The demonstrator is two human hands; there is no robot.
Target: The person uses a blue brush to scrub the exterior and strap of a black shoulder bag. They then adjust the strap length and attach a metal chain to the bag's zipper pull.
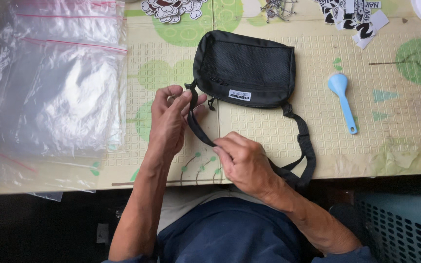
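Observation:
A small black pouch bag (pixel 247 68) with a mesh front and a white label lies flat on the patterned mat. Its black webbing strap (pixel 303 141) loops from the bag's right corner down past the table edge and back up to the left corner. My left hand (pixel 170 122) pinches the strap just below the bag's left corner. My right hand (pixel 242 163) grips the same strap lower down, near the front edge. Between the two hands the strap runs taut and slanted.
A stack of clear zip bags (pixel 57 83) with pink seals covers the left of the table. A light blue plastic spoon (pixel 343 100) lies right of the bag. Sticker piles (pixel 354 17) and small metal parts (pixel 278 9) sit along the far edge. A teal crate (pixel 400 229) stands below right.

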